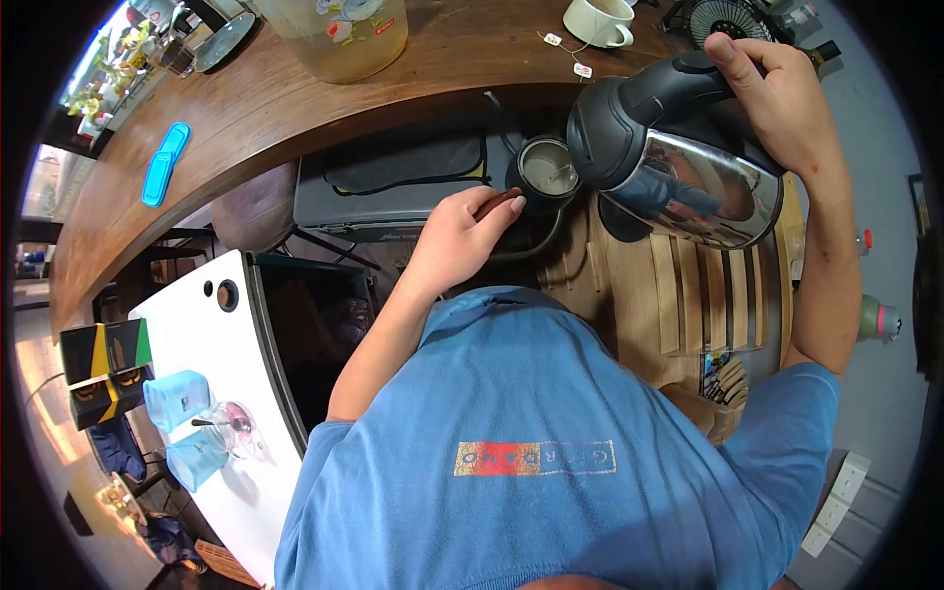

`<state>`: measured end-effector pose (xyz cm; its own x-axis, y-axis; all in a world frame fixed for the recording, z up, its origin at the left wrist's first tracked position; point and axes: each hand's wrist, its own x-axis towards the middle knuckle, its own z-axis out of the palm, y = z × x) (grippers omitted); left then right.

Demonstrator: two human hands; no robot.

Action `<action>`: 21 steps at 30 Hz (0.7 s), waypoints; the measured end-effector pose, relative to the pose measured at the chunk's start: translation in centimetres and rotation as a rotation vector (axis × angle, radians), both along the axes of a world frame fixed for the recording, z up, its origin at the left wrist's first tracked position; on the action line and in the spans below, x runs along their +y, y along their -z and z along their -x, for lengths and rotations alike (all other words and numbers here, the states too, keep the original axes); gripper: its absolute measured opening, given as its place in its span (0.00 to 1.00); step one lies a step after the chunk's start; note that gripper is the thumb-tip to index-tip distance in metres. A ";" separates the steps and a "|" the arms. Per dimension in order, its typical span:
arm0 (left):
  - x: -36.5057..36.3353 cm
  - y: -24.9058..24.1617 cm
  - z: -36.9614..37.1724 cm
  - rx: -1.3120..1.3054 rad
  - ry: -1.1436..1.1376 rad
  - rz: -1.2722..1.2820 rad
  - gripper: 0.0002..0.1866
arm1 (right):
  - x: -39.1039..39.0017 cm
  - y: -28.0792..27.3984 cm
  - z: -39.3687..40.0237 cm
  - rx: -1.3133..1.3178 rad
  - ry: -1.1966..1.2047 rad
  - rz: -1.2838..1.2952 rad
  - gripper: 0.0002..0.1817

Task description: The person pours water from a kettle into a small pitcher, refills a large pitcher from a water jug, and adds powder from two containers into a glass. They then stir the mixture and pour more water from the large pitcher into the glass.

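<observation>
My right hand [787,113] is wrapped round the black handle of a shiny steel kettle [713,187], which lies tilted with its black lid end to the left. That end is right beside the round opening of a dark cup [548,169]. A clear streak shows inside the cup; how full it is I cannot tell. My left hand [467,231] pinches a thin dark-brown handle at the cup's left side. Beyond the kettle, on the curved wooden counter [452,64], a white mug [598,22] has two tea-bag tags hanging outside it.
A large clear container [339,34] and a blue case [165,165] rest on the counter. At the right back is a small fan [723,22]. On the left, a white surface [211,324] holds blue cups [177,398]. Wooden slats [708,295] lie below the kettle.
</observation>
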<state>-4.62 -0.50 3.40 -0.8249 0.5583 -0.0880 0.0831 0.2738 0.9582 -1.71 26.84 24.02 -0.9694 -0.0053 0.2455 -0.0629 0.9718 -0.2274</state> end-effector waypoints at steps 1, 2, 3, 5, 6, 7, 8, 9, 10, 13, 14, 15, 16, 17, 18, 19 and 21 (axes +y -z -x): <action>-0.1 -0.1 0.0 -0.012 -0.001 -0.009 0.20 | -0.1 0.0 0.0 -0.001 0.000 0.000 0.35; -0.1 -0.2 0.0 -0.024 -0.001 -0.018 0.20 | -0.1 0.1 0.1 0.005 -0.009 0.000 0.35; -0.2 -0.3 -0.1 -0.025 -0.001 -0.018 0.20 | -0.2 0.1 0.1 0.010 -0.018 0.000 0.35; -0.3 -0.4 -0.1 -0.026 -0.013 -0.037 0.20 | -0.6 0.1 0.2 0.015 -0.018 0.000 0.35; -0.3 -0.4 -0.1 -0.027 -0.014 -0.036 0.20 | -0.7 0.1 0.2 0.020 -0.018 -0.001 0.35; -0.4 -0.5 -0.1 -0.033 -0.019 -0.047 0.20 | -0.7 0.1 0.3 0.018 -0.019 0.000 0.35; -0.5 -0.5 -0.1 -0.039 -0.024 -0.057 0.20 | -0.7 0.1 0.3 0.008 -0.019 -0.003 0.36; -0.5 -0.4 0.0 -0.040 -0.024 -0.057 0.20 | -0.7 0.1 0.4 -0.003 -0.019 -0.007 0.36; -0.6 -0.3 0.0 -0.037 -0.029 -0.053 0.19 | -0.8 0.0 0.5 -0.004 -0.019 -0.007 0.36; -0.8 0.2 0.2 -0.024 -0.037 -0.048 0.19 | -1.1 0.0 0.6 -0.028 -0.003 -0.005 0.36; -0.9 0.3 0.2 -0.012 -0.039 -0.047 0.20 | -1.3 0.0 0.7 -0.022 -0.007 0.009 0.36; -1.0 0.2 0.2 -0.013 -0.041 -0.047 0.20 | -1.4 0.0 0.8 -0.016 -0.010 0.024 0.36; -1.1 0.0 0.2 -0.017 -0.044 -0.042 0.20 | -1.5 0.0 0.9 -0.016 -0.012 0.024 0.36; -1.2 -0.1 0.2 -0.021 -0.048 -0.038 0.20 | -1.5 -0.1 1.0 -0.016 -0.017 0.013 0.36; -1.2 0.0 0.2 -0.021 -0.049 -0.038 0.20 | -1.6 -0.1 1.1 -0.015 -0.022 0.001 0.36; -1.3 0.2 0.2 -0.013 -0.054 -0.039 0.20 | -1.5 -0.1 1.2 -0.016 -0.023 0.001 0.36; -1.4 0.5 0.3 -0.005 -0.060 -0.040 0.21 | -1.4 -0.1 1.4 -0.028 -0.018 -0.002 0.36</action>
<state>-4.95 -1.87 2.89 -0.8565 0.5113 -0.0709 0.0630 0.2398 0.9688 -3.08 25.43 24.09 -0.9757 -0.0232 0.2181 -0.0739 0.9710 -0.2272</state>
